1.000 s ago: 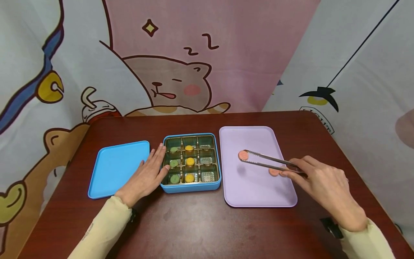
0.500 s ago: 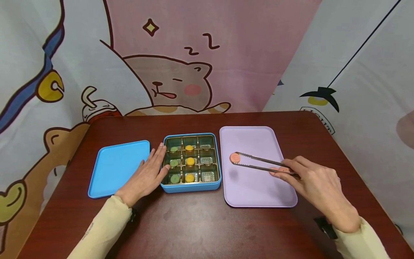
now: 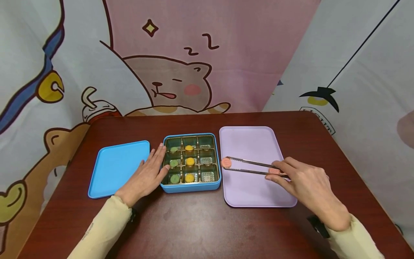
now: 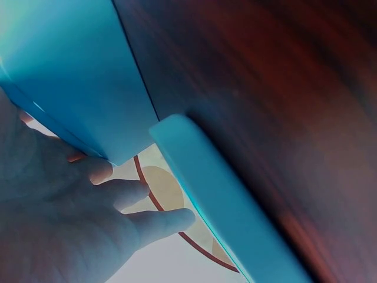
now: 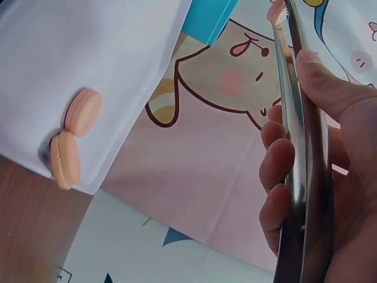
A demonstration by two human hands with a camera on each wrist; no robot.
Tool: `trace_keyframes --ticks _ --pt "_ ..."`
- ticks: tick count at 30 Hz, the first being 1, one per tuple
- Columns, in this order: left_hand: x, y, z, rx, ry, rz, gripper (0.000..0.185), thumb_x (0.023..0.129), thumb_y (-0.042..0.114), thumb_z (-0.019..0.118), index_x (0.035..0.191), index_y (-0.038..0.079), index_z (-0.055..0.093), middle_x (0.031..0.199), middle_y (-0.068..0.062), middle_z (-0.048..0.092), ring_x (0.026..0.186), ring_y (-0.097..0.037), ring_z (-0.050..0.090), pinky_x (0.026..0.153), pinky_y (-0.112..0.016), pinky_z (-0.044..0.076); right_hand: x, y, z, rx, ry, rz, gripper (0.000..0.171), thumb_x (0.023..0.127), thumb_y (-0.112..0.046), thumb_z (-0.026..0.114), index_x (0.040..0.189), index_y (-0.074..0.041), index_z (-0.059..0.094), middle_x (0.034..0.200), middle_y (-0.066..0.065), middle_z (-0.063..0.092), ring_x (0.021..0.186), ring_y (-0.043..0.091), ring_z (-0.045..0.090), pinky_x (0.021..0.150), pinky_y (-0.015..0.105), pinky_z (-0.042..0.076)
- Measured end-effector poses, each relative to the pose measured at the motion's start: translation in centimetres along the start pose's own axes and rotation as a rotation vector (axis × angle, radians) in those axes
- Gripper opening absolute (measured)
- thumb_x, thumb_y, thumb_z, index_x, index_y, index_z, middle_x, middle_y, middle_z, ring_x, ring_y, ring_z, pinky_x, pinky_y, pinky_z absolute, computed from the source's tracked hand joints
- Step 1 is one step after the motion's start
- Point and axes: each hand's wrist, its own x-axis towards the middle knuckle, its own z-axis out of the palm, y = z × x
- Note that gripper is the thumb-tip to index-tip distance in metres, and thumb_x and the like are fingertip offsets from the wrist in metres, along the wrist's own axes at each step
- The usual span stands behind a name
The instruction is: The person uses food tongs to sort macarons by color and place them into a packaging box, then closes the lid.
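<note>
Wrist view shows two pink discs on tray; head view hides one.

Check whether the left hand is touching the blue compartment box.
Touching. The head view shows the left hand lying flat on the table, fingertips against the left wall of the blue box.

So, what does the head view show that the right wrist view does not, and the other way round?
Only the head view shows the blue box with green and yellow pieces, its lid and the left hand resting against the box. Only the right wrist view shows two pink pieces lying on the purple tray. Both show the right hand holding the tongs with a pink piece pinched at the tips.
</note>
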Motion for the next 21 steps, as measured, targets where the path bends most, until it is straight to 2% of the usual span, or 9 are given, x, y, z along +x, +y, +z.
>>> trace_keyframes --ticks 7,13,21 --pt "0.0 0.0 0.0 -0.003 -0.001 0.002 0.073 0.112 0.044 0.039 0.168 0.01 0.006 0.174 -0.008 0.0 0.157 -0.043 0.007 0.114 -0.077 0.015 0.5 -0.5 0.5 0.02 -0.008 -0.043 0.067 0.099 -0.074 0.04 0.097 -0.018 0.077 0.077 -0.012 0.063 0.05 0.0 0.043 0.038 0.019 0.027" --pt "0.0 -0.1 0.0 -0.001 0.001 0.004 0.073 0.112 0.044 0.039 0.168 0.01 0.006 0.174 -0.008 0.0 0.157 -0.042 0.008 0.114 -0.076 0.015 0.8 -0.9 0.8 0.042 -0.019 -0.072 0.061 0.098 -0.07 0.05 0.098 -0.015 0.078 0.078 -0.008 0.067 0.053 0.002 0.053 0.039 0.019 0.032" --pt "0.0 0.0 0.1 0.0 0.003 0.004 0.073 0.112 0.044 0.04 0.168 0.01 0.006 0.174 -0.008 0.0 0.157 -0.041 0.009 0.115 -0.075 0.016 1.4 -1.2 1.4 0.026 -0.017 -0.118 0.061 0.1 -0.068 0.049 0.099 -0.014 0.078 0.076 -0.009 0.063 0.052 0.005 0.051 0.038 0.023 0.032"
